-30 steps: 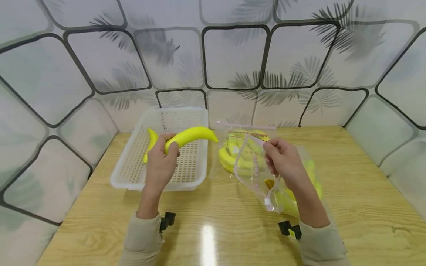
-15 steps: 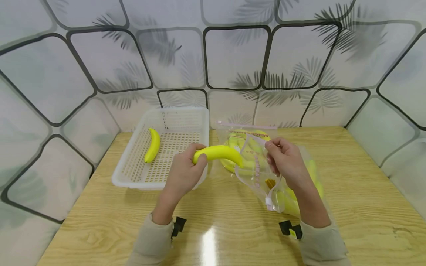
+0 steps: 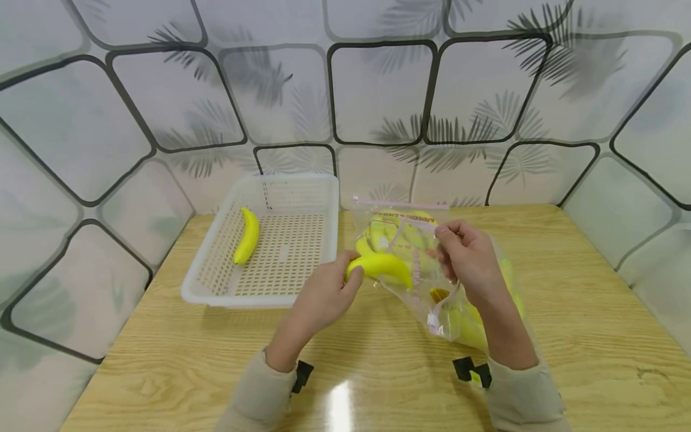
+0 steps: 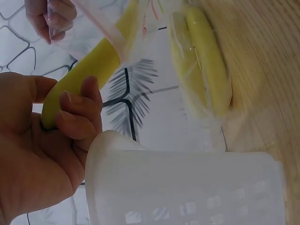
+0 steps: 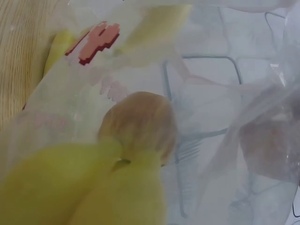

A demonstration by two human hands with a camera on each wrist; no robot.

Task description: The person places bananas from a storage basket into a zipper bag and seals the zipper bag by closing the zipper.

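My left hand (image 3: 326, 294) grips one end of a yellow banana (image 3: 380, 266), thumb on top and fingers curled round it. Its far end lies at the mouth of a clear zip bag (image 3: 433, 324); in the left wrist view that end shows behind the bag's pink edge. My right hand (image 3: 469, 258) pinches the bag's upper edge between thumb and fingers, holding the mouth apart. Yellow bananas (image 5: 126, 197) with a brown stem end (image 5: 140, 122) show through the plastic, partly hidden by the right forearm. Another banana (image 3: 248, 236) lies in the white basket (image 3: 232, 300).
A second clear zip bag (image 3: 399, 206), holding several bananas, lies behind the first one. The basket stands on the left of the wooden table (image 3: 162, 372). A patterned backdrop (image 3: 383, 90) rises directly behind the table and along both sides.
My left hand has carried the banana from above the basket rightward and down to the bag's mouth. The right hand keeps its pinch on the bag and has barely moved.
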